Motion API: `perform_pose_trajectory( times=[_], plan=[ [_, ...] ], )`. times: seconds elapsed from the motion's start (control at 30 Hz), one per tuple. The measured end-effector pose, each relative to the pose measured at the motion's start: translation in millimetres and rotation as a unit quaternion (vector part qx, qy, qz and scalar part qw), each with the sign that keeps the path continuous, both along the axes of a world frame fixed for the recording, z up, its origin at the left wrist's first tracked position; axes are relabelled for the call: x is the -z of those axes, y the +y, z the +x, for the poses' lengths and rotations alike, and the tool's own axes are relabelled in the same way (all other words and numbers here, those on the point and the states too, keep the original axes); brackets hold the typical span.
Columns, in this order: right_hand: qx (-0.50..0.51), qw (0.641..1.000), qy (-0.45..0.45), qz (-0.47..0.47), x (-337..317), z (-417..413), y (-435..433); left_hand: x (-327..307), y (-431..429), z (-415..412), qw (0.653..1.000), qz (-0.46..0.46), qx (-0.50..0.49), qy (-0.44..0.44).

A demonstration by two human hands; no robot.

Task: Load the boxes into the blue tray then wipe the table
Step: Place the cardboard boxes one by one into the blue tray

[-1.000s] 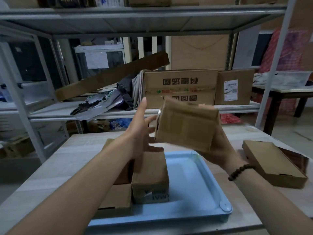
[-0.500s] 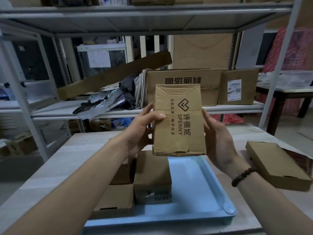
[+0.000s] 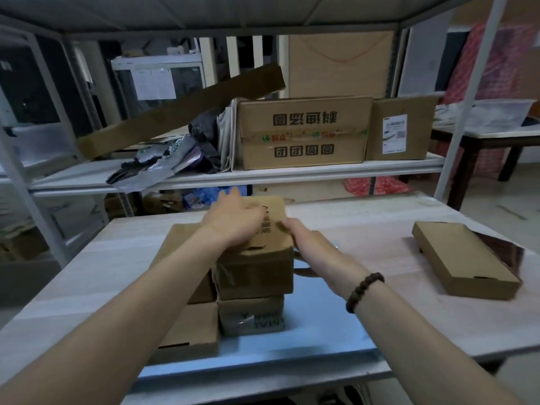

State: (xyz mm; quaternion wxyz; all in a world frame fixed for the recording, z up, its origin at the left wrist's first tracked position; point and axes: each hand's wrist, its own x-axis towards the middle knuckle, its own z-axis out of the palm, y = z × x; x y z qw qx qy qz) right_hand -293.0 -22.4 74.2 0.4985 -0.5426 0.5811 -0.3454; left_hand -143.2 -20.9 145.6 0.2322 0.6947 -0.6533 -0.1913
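The printed box [image 3: 260, 270], which I had upright at chest height a moment ago, has come down and now sits on the taped box [image 3: 251, 317] in the blue tray [image 3: 324, 325]. My left grip [image 3: 233, 220] lies over its top, fingers bent round the far left edge. My right grip [image 3: 309, 244] is against its right side with the fingers fairly straight, though blur hides the detail. I judge I am clamping it from two sides to square it on the box under my grips, since a stack this tall could slide.

Just left of my left grip and lower, flat boxes [image 3: 190, 331] already fill that side of the tray, which is probably why this one went on top. Well off to the right of my right grip, a flat cardboard box [image 3: 464, 258] lies on the desk [image 3: 117, 258], not yet loaded. Beyond both grips stands a shelf [image 3: 292, 173] with big cartons. Nothing blocks the reach across to the last box; wiping waits.
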Motion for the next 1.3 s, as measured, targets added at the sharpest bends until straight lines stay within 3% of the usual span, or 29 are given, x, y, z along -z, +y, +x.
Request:
perform_pose_trajectory(
  times=[0.07,0.13,0.23,0.4,0.5,0.63,0.77,0.9,1.1,1.17,1.3],
  plan=[
    [-0.014,0.999,0.034,-0.033,-4.1,1.7,1.6,-4.8,6.3,-15.5,0.985,-0.064,0.027,-0.160],
    [-0.022,0.997,0.042,-0.060,-9.6,0.7,4.4,-9.1,10.0,-32.9,0.968,-0.120,0.044,-0.218],
    [0.050,0.986,0.036,-0.156,-4.9,-23.8,6.8,-10.2,13.4,-67.7,0.948,-0.206,0.075,-0.232],
    [0.214,0.912,0.230,-0.264,15.8,-102.3,13.4,11.8,7.3,-133.8,0.909,-0.309,0.173,-0.219],
    [0.271,0.886,0.296,-0.234,30.9,-157.5,17.7,31.5,5.0,-170.6,0.898,-0.305,0.221,-0.226],
    [0.326,0.814,0.465,-0.120,60.0,-220.6,21.1,64.6,-2.0,-202.2,0.906,-0.229,0.247,-0.256],
    [0.336,0.834,0.437,0.027,87.3,-260.1,23.1,91.1,-9.2,-221.7,0.910,-0.169,0.264,-0.273],
    [0.340,0.829,0.440,0.057,102.5,-277.8,15.7,104.5,-11.5,-232.6,0.911,-0.149,0.273,-0.271],
    [0.405,0.839,0.363,-0.013,104.5,-278.3,6.7,109.2,-12.5,-237.6,0.925,-0.108,0.293,-0.217],
    [0.414,0.847,0.330,-0.047,97.3,-274.0,6.9,106.8,-11.9,-237.4,0.945,-0.070,0.285,-0.144],
    [0.383,0.857,0.295,-0.178,82.2,-254.3,12.1,93.5,-13.1,-236.6,0.973,0.054,0.209,0.081]
  ],
)
